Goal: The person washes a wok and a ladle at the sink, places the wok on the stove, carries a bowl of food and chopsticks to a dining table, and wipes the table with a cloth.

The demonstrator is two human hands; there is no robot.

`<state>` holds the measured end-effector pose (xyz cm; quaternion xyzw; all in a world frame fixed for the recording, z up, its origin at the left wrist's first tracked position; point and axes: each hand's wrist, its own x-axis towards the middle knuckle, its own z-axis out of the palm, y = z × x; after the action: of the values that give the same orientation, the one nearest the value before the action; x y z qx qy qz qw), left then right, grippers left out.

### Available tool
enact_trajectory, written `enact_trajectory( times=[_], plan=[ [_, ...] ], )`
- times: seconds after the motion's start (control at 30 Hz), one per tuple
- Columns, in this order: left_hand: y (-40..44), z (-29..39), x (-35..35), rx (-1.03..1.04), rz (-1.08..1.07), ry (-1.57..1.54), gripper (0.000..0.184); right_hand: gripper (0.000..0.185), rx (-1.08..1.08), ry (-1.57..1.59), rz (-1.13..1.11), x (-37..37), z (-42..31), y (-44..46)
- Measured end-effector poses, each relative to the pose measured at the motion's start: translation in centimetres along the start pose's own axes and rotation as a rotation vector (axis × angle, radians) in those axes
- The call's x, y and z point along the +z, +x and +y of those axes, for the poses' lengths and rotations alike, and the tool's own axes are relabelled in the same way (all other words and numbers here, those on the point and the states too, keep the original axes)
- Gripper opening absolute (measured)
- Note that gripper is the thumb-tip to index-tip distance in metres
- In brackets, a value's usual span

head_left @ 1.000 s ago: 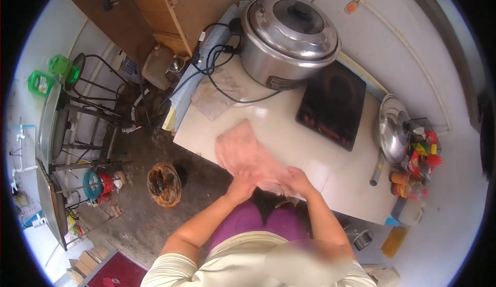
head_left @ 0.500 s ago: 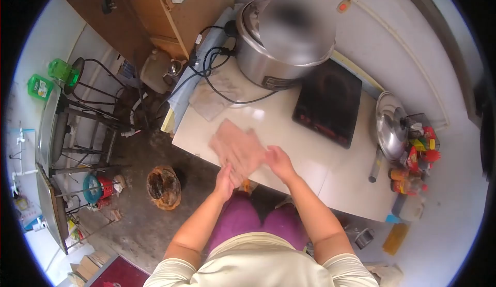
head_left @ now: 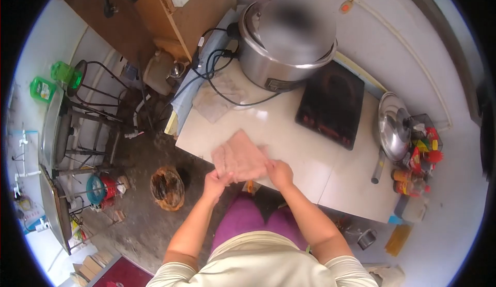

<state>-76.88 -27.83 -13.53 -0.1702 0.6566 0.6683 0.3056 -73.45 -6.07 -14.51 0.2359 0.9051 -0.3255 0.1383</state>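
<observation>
Pink cloth (head_left: 240, 155) held between two hands at the near edge of a glossy table (head_left: 299, 176)

Closest in there's a plain cream top (head_left: 253, 264) and purple trousers (head_left: 237, 225), with bare forearms reaching forward. Left hand (head_left: 215, 183) has its fingers pinched on the cloth's near left corner, right hand (head_left: 280, 174) has fingers gripping its right side. The cloth is thin, soft-looking and a bit rumpled, roughly squarish, spread between them over the near edge of the tabletop. Can't tell if the underside touches it.

The tabletop's pale and smooth, with light bouncing off it and a thin seam toward the right. Further back on the left lies a flat, wrinkly greyish cloth (head_left: 217, 101) with a black cable (head_left: 253, 102) looping across it. Right of that sits a flat black glass cooktop (head_left: 330, 103), then a shiny domed metal lid (head_left: 391, 124) with bottles (head_left: 405, 182) bunched just beside it. At the far side there's a big round brushed-metal cooker (head_left: 279, 70), its top blurred out.

Room-wise: dark, stained floor (head_left: 139, 191) on the left with a rough, brown, roundish object (head_left: 168, 188) sitting on it, green plastic jugs (head_left: 43, 89) over at the far left, a wooden cabinet (head_left: 204, 16) behind the table and a whitish wall (head_left: 385, 41) at far right.
</observation>
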Motion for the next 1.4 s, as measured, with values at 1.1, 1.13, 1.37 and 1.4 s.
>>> enact_trajectory(
  times=[1.1,1.13,1.37,1.4],
  plan=[
    [2.8,1.9,4.3,0.669,-0.142,1.294,0.051,0.051,-0.21,0.019,0.233,-2.1,2.8,-3.0],
    [3.4,0.1,4.4,0.738,-0.233,1.321,0.051,0.055,-0.194,0.009,0.201,-0.9,2.9,-3.0],
    [3.7,-2.1,5.4,0.698,0.021,0.991,0.058,0.058,0.282,0.752,0.342,3.6,1.9,-1.9],
    [3.9,-1.7,5.5,0.661,0.057,0.971,0.06,0.057,0.272,0.749,0.343,4.5,2.0,-1.5]
  ],
)
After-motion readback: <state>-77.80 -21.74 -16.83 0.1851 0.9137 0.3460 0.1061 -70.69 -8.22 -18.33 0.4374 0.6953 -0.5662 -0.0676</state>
